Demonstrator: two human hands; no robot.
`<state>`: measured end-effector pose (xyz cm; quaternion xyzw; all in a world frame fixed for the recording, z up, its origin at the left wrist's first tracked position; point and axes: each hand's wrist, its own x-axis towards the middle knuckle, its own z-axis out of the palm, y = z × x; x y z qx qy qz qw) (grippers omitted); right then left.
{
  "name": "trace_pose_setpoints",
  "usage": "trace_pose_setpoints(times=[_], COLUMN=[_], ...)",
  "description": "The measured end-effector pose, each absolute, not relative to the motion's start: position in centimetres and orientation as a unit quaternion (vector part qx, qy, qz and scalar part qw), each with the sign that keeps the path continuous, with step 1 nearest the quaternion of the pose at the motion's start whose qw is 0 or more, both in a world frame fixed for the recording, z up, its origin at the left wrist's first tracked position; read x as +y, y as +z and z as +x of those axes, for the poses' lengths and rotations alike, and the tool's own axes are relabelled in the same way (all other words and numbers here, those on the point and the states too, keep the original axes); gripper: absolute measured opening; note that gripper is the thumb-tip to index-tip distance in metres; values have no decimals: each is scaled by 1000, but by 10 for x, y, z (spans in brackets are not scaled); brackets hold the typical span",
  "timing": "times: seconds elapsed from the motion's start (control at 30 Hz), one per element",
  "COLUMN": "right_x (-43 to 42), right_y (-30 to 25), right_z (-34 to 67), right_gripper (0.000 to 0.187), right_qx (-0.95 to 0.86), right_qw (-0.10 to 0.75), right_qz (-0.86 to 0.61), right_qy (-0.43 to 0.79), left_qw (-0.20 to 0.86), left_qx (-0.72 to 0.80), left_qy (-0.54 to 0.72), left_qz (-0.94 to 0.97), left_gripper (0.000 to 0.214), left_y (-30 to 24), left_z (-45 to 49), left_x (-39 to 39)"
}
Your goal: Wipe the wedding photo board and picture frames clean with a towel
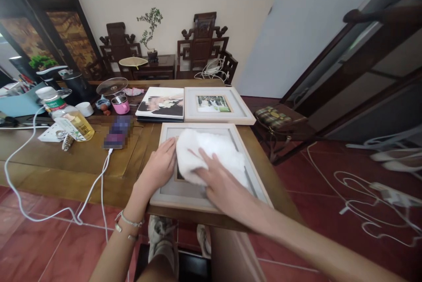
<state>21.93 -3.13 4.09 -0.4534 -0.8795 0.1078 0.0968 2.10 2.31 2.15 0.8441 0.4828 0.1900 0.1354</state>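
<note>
A pale-framed picture frame [194, 196] lies flat at the near edge of the wooden table [66, 163]. A fluffy white cloth [211, 152] rests on its glass. My right hand [219, 185] lies flat on the cloth's near edge, fingers stretched out and pressing it down. My left hand [160, 165] rests on the frame's left border, fingers flat and together, steadying it. A bracelet sits on my left wrist.
Behind lie a second frame [217, 106] and a photo print [161, 103]. To the left are a phone [117, 132] on a white cable [95, 185], an oil bottle [77, 124], a pink cup [120, 104] and clutter. A stool [280, 119] and floor cables [369, 203] are right.
</note>
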Motion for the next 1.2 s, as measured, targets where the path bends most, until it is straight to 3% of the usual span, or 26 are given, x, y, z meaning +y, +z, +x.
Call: trace_pose_setpoints(times=[0.1, 0.27, 0.47, 0.63, 0.77, 0.87, 1.0, 1.2], right_x=[13, 59, 6, -52, -70, -66, -33, 36], right_y=[37, 51, 68, 82, 81, 77, 69, 54], right_z=[224, 214, 197, 207, 213, 215, 216, 197], right_gripper=[64, 52, 52, 57, 43, 56, 67, 45], right_qx=[-870, -866, -881, -914, -919, -912, -895, -867], right_qw=[105, 33, -36, -115, -100, -103, -69, -14], right_qz=[-481, -497, -472, -366, -329, -349, -433, -495], right_qy=[35, -49, -2, 129, 194, 188, 83, -63], left_qw=[126, 122, 135, 127, 125, 136, 165, 192], left_qx=[492, 486, 470, 490, 490, 486, 496, 483], left_qy=[194, 191, 206, 180, 182, 189, 199, 217], left_qz=[840, 844, 848, 843, 843, 842, 829, 826], left_gripper=[46, 46, 46, 51, 49, 48, 48, 58], left_y=[19, 18, 19, 18, 17, 18, 24, 29], left_z=[22, 21, 20, 21, 20, 20, 21, 21], left_x=[23, 24, 23, 23, 24, 23, 20, 19])
